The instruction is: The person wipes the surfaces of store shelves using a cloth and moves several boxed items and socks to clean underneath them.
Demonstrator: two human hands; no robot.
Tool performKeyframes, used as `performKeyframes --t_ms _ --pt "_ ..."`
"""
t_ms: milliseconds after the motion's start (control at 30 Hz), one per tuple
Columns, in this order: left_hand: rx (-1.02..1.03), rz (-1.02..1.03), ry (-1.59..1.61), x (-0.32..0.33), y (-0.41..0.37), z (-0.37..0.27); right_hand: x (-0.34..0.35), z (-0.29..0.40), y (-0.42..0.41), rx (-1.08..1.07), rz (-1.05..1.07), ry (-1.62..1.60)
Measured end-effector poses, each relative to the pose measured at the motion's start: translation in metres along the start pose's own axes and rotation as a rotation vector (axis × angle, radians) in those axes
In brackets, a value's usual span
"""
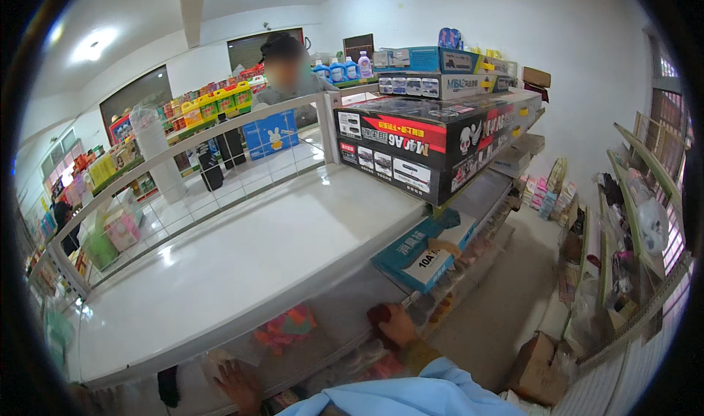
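Observation:
My right hand grips a small dark red item, too blurred to name, over a lower shelf along the front of the white shelf unit. My left hand is at the same shelf with its fingers spread. Just beyond its fingertips lies a pale beige item; whether they touch is unclear. Between the hands, farther back, sits an orange, pink and green bundle. A black fabric item lies left of my left hand. A teal and white carton lies beyond my right hand.
Above the shelf is a glossy white top with a wire-mesh rail behind it. Large black cartons stand at its right end. Across the rail is a person. To the right are a floor aisle, a cardboard box and stocked shelves.

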State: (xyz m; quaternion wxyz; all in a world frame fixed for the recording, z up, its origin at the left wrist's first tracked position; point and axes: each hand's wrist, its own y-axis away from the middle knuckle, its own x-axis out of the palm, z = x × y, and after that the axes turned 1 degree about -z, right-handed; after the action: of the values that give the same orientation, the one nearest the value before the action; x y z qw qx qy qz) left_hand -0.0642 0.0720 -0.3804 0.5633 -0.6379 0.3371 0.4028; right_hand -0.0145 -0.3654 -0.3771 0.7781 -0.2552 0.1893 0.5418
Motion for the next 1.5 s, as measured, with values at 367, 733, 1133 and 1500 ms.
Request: performKeyframes --t_ms 367,733,1133,1500 --pt "0.034 -0.049 -0.015 0.025 0.01 0.015 0.007 0.001 0.001 0.056 0.019 0.083" --pt "0.131 -0.098 -0.055 0.026 0.013 0.016 0.009 -0.008 0.0 -0.016 -0.069 0.149" --pt "0.064 -0.1 0.022 0.014 0.028 0.021 0.017 -0.021 -0.011 0.046 0.012 0.187" --pt "-0.353 0.002 -0.035 -0.032 0.073 0.085 -0.014 -0.1 -0.054 -0.061 0.169 0.35"
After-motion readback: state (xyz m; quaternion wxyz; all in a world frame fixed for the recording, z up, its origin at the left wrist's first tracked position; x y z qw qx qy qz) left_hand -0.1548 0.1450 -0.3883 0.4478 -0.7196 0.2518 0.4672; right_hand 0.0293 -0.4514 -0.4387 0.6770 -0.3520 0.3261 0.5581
